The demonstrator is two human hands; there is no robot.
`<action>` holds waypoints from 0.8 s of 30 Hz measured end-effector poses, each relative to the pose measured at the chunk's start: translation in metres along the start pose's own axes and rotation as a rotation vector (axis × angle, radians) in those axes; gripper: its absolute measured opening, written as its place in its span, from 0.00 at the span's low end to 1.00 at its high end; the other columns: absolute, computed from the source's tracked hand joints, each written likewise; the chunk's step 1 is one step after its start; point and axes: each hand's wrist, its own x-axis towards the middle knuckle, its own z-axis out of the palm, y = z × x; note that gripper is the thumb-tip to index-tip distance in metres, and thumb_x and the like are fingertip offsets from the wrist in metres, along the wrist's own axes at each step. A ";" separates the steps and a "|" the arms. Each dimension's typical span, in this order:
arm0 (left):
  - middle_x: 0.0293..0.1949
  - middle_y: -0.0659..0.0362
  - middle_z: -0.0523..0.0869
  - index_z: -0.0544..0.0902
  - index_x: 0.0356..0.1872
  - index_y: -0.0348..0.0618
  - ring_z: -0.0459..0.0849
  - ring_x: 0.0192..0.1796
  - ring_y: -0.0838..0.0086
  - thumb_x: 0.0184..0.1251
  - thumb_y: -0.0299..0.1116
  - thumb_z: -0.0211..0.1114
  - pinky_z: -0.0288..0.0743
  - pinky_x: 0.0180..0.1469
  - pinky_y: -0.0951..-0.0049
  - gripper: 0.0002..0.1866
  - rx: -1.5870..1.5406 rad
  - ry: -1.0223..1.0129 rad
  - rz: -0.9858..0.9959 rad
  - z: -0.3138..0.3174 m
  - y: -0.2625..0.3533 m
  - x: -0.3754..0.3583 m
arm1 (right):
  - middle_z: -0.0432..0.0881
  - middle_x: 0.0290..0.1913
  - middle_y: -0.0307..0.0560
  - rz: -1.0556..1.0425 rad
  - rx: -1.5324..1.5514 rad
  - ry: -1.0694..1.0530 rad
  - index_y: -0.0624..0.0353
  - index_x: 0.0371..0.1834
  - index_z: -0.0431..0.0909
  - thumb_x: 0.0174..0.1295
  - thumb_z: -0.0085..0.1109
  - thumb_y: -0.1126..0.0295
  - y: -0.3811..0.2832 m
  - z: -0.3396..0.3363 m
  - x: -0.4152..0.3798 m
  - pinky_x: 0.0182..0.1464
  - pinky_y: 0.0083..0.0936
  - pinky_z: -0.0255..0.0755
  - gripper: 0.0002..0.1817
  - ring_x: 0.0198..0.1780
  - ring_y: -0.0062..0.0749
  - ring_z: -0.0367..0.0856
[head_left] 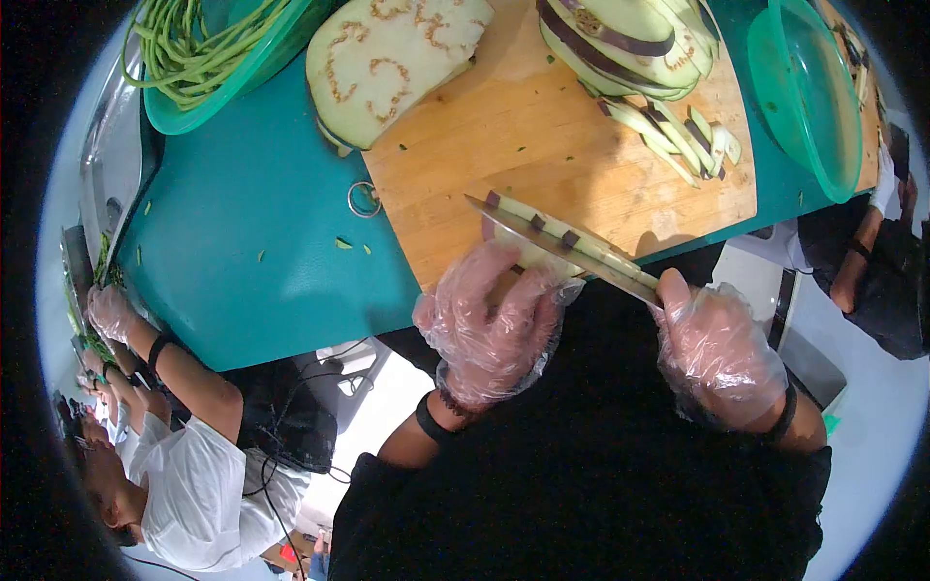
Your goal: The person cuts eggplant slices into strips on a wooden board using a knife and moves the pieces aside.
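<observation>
Head: board (pixel 465 136) on table (pixel 242 223), people (pixel 199 494) alongside

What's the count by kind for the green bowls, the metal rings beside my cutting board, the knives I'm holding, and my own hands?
Bean-filled bowl and bowl on the right: 2
Metal ring: 1
Knife: 1
Left hand and right hand: 2
Total: 6

Our cutting board (pixel 484 136) reaches the table's (pixel 213 252) near edge. On it we have sliced eggplant (pixel 635 44) at right, strips (pixel 683 140) before that, a large slice (pixel 402 63) across the left edge. One bowl (pixel 189 120) of beans (pixel 199 58) sits farther left, another bowl (pixel 783 107) right of the board.
</observation>
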 end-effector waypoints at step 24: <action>0.50 0.56 0.84 0.86 0.46 0.52 0.86 0.47 0.55 0.49 0.24 0.78 0.76 0.42 0.57 0.21 -0.048 0.050 0.036 -0.008 0.004 0.013 | 0.82 0.28 0.61 0.260 0.137 0.199 0.61 0.48 0.73 0.71 0.63 0.69 0.016 -0.024 0.027 0.36 0.54 0.75 0.11 0.32 0.64 0.83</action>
